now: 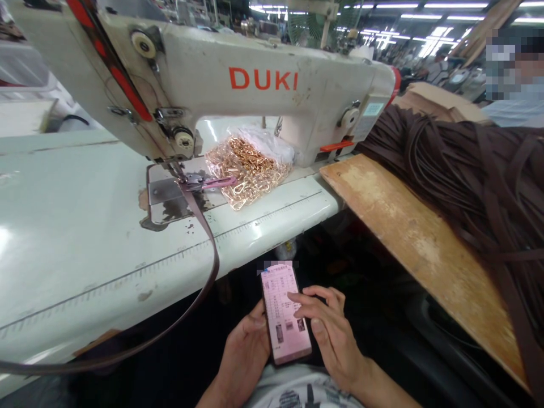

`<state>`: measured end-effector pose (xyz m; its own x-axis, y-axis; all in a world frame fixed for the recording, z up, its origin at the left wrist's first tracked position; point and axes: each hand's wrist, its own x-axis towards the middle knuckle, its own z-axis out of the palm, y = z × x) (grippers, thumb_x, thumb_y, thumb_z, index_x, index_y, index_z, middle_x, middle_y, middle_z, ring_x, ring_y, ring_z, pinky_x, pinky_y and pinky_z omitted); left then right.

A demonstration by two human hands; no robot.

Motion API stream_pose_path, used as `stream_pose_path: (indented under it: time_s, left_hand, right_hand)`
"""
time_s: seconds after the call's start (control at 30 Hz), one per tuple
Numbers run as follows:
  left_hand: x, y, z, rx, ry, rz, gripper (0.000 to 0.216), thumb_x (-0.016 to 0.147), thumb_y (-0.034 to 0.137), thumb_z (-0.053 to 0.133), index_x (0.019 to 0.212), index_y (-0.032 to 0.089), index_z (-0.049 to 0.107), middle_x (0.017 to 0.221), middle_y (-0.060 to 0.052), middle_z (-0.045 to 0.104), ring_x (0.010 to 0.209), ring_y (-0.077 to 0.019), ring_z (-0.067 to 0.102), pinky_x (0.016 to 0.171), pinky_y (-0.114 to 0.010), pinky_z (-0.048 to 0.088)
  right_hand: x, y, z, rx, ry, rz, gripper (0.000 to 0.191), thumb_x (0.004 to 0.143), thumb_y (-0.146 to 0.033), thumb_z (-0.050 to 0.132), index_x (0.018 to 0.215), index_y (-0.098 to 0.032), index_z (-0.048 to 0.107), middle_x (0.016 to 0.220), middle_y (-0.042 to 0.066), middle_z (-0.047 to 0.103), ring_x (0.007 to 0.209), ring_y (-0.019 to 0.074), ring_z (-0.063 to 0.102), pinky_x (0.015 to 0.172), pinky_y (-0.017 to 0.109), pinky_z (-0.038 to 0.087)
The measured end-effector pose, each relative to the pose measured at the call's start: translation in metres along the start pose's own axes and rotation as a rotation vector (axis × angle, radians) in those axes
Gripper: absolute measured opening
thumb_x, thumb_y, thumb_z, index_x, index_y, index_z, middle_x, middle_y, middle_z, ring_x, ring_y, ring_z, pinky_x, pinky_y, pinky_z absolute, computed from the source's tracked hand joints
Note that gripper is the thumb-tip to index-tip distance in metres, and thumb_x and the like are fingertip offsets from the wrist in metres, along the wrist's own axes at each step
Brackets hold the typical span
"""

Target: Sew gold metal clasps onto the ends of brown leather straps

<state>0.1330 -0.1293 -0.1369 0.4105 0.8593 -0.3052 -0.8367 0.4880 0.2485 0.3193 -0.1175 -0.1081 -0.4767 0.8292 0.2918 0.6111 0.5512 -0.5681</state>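
A smartphone [285, 317] with a lit pinkish page of text and small pictures is held low, in front of my lap. My left hand [247, 340] grips it along its left side, thumb at the edge. Over the right half of the screen is my right hand [334, 331], its fingers apart and fingertips at or just above the glass. Beyond the phone, a dark brown strap [212, 243] runs from under the needle of the sewing machine [263, 73] and hangs off the table edge. Pink-handled thread snips [219, 182] lie beside the needle plate.
A clear bag of gold-coloured metal clasps [250, 164] lies under the machine arm. The white table [85, 226] has a ruler marking near its front edge. On the right, a wooden board [408, 238] bears a heap of brown straps [459, 175]. Another person [516, 85] is at far right.
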Motion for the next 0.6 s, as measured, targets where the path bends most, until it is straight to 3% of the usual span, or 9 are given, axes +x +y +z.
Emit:
stream_pose_path:
  time_s: [0.33, 0.6]
  left_hand:
    - [0.0, 0.0012, 0.0023, -0.025, -0.022, -0.005, 0.049, 0.08, 0.012, 0.041, 0.127, 0.012, 0.056, 0.112, -0.01, 0.067, 0.11, -0.029, 0.057, 0.098, -0.043, 0.037]
    - [-0.0001, -0.0011, -0.0032, -0.045, -0.031, -0.006, 0.05, 0.08, 0.012, 0.042, 0.128, 0.013, 0.055, 0.115, -0.01, 0.065, 0.115, -0.029, 0.054, 0.099, -0.042, 0.036]
  right_hand:
    - [-0.0037, 0.0017, -0.0011, -0.009, 0.059, 0.011, 0.027, 0.097, -0.018, 0.03, 0.109, -0.021, 0.054, 0.124, 0.005, 0.059, 0.12, 0.0273, 0.041, 0.095, 0.049, 0.026]
    - [-0.0015, 0.0012, -0.0057, -0.113, -0.017, -0.037, 0.034, 0.095, -0.014, 0.037, 0.127, -0.021, 0.049, 0.131, 0.005, 0.054, 0.122, 0.0273, 0.039, 0.097, 0.047, 0.025]
